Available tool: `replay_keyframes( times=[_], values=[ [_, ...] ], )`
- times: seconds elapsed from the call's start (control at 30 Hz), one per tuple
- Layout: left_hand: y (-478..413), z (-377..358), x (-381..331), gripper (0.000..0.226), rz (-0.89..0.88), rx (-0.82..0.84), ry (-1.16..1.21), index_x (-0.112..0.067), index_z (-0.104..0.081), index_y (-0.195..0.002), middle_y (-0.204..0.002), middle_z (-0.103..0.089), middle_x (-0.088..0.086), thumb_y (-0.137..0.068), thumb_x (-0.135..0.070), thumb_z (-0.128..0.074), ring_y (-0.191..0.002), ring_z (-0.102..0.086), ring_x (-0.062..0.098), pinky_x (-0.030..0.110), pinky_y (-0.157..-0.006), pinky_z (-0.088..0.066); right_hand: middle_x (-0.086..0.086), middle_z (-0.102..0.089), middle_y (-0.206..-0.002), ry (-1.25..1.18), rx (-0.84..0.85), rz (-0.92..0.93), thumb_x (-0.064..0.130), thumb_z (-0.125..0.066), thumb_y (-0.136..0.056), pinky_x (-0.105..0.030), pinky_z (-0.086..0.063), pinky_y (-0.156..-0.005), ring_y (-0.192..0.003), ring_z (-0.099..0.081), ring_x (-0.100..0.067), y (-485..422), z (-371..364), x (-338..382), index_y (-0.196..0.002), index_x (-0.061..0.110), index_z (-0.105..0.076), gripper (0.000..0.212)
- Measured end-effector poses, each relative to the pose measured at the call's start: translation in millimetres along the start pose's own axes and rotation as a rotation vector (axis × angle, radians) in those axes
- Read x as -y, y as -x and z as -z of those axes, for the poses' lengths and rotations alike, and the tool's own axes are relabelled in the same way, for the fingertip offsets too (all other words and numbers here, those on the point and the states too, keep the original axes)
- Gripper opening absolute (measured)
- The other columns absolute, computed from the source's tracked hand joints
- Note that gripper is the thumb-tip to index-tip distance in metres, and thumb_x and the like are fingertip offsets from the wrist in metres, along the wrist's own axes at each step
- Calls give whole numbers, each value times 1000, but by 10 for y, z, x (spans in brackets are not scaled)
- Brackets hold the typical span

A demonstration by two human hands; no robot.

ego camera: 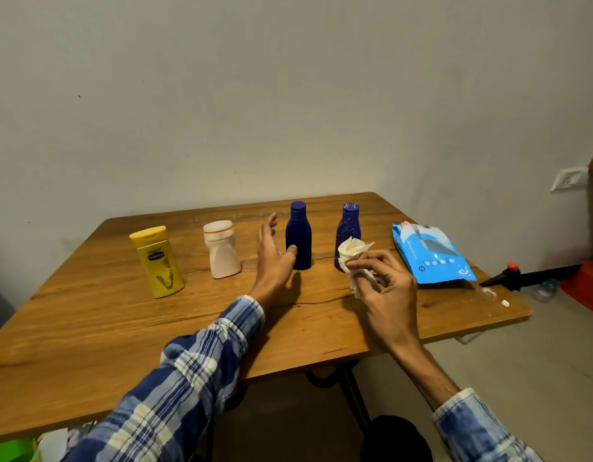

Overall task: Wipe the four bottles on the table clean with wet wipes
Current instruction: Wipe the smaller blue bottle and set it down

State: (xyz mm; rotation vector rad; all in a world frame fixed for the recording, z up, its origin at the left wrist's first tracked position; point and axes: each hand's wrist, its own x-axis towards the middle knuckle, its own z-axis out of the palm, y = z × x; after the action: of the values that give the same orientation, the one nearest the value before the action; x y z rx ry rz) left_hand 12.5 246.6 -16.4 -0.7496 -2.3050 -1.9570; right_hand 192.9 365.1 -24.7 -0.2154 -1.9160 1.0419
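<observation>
Wooden desk (88,328), four bottles upright in a row: yellow bottle (158,261), white bottle (221,250), plain blue bottle (299,235), marked blue bottle (348,228) (lower part hidden by the wipe). Blue wipes pack (431,255) lies at far right. Left hand (273,258), fingers spread apart, thumb touching the plain blue bottle. Right hand (388,288), fingers clamped on a crumpled white wipe (353,253).

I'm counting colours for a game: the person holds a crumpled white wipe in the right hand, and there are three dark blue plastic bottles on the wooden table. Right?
Not quite. The head view shows only two dark blue plastic bottles on the wooden table; the others are yellow and white. The crumpled white wipe is indeed in the right hand.
</observation>
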Motion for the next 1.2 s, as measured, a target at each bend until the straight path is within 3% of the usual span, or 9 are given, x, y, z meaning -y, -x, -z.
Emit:
replay_keyframes(
  times=[0.1,0.17,0.27,0.4,0.53,0.6,0.83,1.03,1.2],
  values=[
    [194,-132,-111,59,-313,-255,-154,-18,-45,-140,-142,-41,6,-87,-1,-61,-130,-45,17,33,-107,-45,7,-61,-113,6,-66,-11,-5,-70,-85,-12,-52,-88,-112,-56,5,-3,31,0,-100,21,-71,31],
    [292,-253,-189,45,-432,-218,-166,-15,-52,-130,-130,-48,4,-89,0,-60,-119,-51,14,27,-99,-50,5,-61,-112,3,-118,-29,-5,-71,-85,-8,-50,-84,-110,-55,8,-7,55,10,-100,18,-73,28],
    [352,-448,-293,35,-487,-49,-142,-13,-59,-123,-120,-55,-2,-92,2,-60,-108,-57,6,33,-96,-54,1,-62,-111,-10,-162,-47,-5,-71,-85,-5,-49,-80,-108,-55,9,-12,103,39,-100,13,-74,24],
    [292,-705,-318,58,-317,68,-96,-15,-44,-146,-141,-49,2,-92,-4,-64,-127,-49,8,30,-110,-45,5,-61,-109,-22,-187,-50,-5,-71,-85,-4,-48,-80,-108,-55,10,-31,179,90,-100,21,-72,30],
    [170,-867,-217,93,-97,293,-17,-31,-12,-159,-164,-24,3,-89,-6,-68,-149,-29,19,46,-122,-30,7,-60,-110,-44,-187,-54,-4,-71,-86,-5,-50,-79,-110,-56,6,-42,223,106,-99,24,-71,31],
    [117,-918,-184,98,-24,363,32,-44,-7,-156,-164,-26,3,-89,-13,-72,-148,-32,23,50,-119,-33,6,-60,-110,-53,-189,-55,-4,-71,-86,-6,-50,-79,-110,-56,5,-47,229,113,-99,23,-71,30],
    [8,-945,8,66,30,274,19,-35,-40,-140,-143,-50,0,-86,-26,-77,-129,-53,20,54,-103,-51,0,-64,-109,-65,-229,-56,-5,-70,-86,-8,-50,-82,-109,-59,-3,-74,274,132,-97,21,-73,28],
    [293,-792,-180,41,-74,270,101,-23,-52,-123,-126,-62,-2,-89,-20,-75,-116,-61,12,43,-103,-53,7,-62,-112,-50,-235,-71,-4,-70,-87,-38,-61,-85,-112,-60,-8,-49,326,90,-100,20,-74,28],
    [769,-519,-546,37,-71,283,327,-26,-54,-119,-111,-71,1,-90,-14,-74,-99,-73,15,26,-81,-59,4,-63,-112,-42,-226,-1,-2,-71,-87,-45,-61,-83,-113,-62,-15,8,446,239,-99,16,-75,22]
  ],
)
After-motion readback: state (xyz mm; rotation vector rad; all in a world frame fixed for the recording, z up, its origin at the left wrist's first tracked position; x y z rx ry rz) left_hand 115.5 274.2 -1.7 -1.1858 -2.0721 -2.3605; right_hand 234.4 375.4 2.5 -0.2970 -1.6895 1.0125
